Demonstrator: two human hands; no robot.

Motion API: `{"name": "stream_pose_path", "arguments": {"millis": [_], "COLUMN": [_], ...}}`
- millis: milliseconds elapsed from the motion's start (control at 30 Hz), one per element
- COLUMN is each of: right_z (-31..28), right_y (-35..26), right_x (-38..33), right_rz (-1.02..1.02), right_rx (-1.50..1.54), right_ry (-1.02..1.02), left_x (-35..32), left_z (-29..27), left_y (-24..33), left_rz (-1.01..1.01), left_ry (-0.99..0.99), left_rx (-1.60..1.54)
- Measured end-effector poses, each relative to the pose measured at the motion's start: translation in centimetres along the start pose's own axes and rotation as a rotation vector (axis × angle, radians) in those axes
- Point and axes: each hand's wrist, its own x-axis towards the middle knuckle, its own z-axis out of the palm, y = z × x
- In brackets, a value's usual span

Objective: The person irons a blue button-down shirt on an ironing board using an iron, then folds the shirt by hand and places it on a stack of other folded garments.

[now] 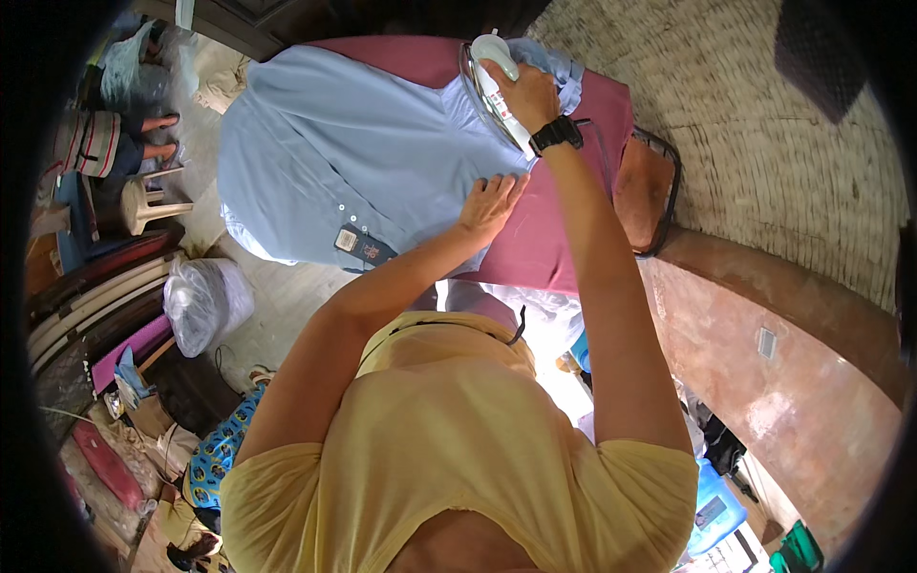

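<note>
A light blue buttoned shirt [334, 134] lies spread over the ironing board [535, 244], which has a dark pink cover. My right hand [531, 95], with a black watch at the wrist, is wrapped round the handle of a white and pale green clothes iron [493, 48]. The iron is on the far right part of the shirt, beside a bunched-up portion. Nearer to me, my left hand [492, 203] lies flat on the cloth near the shirt's right edge, fingers stretched out. A dark tag [361, 245] rests on the shirt's near side, by the buttons.
A dark metal frame [674, 191] sticks out at the board's right end, beside a pinkish wall [745, 315]. Off to the left are a beige plastic stool [143, 205], another person's legs [158, 137] and a clear plastic bag [205, 306].
</note>
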Motion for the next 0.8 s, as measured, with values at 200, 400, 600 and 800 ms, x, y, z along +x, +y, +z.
{"name": "stream_pose_path", "arguments": {"millis": [200, 400, 600, 800], "right_z": [0.0, -0.6, -2.2, -3.0], "right_y": [-1.2, 0.7, 2.2, 3.0], "right_x": [-1.2, -5.4, -9.2, -11.3], "right_rz": [-0.012, -0.057, -0.092, -0.079], "right_rx": [0.106, 0.102, 0.116, -0.042], "right_ry": [-0.004, -0.043, -0.262, -0.324], "left_x": [-0.4, -1.8, -4.9, -6.0], "left_z": [-0.3, -0.4, -2.0, -4.6], "left_y": [-1.3, -1.0, -2.9, -4.2], "left_rz": [0.118, 0.147, 0.203, 0.142], "left_ry": [0.094, 0.127, 0.157, 0.033], "left_rx": [-0.011, -0.144, -0.472, -0.501]}}
